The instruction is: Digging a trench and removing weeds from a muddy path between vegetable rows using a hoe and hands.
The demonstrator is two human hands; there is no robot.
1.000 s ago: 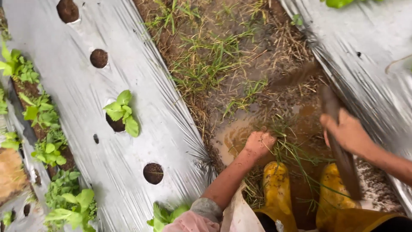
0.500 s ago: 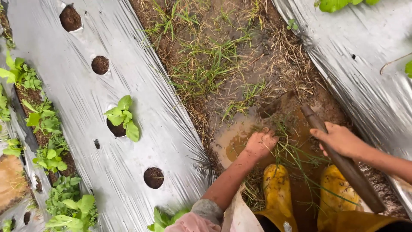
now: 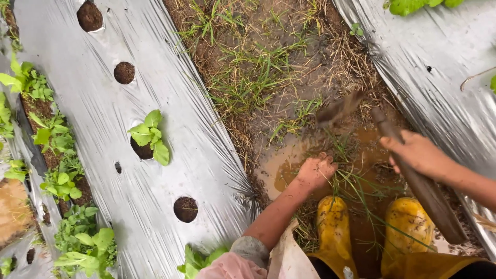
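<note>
Left hand (image 3: 315, 170) fisted on grass tuft (image 3: 341, 155), low in muddy furrow between mulch sheets (image 3: 155, 77); right hand (image 3: 416, 152) wrapped round hoe handle (image 3: 421, 183)
Hoe blade (image 3: 338, 108) just beyond tuft, blurred
Handle axis near-right to far-left, blade end far
Best: pull tuft taut, strike at roots, keep blade off knuckles and yellow boots (image 3: 333, 222)

Muddy, wet left hand (image 3: 316, 171) sunk in thin rough grass (image 3: 345, 181) beside glossy brown puddle water (image 3: 281, 168). Dull, mud-caked wooden handle (image 3: 413, 178) under the right hand (image 3: 419, 154). Below both, slick yellow rubber boots (image 3: 333, 225); left of them, crinkled shiny silver plastic sheet (image 3: 170, 103).
</note>
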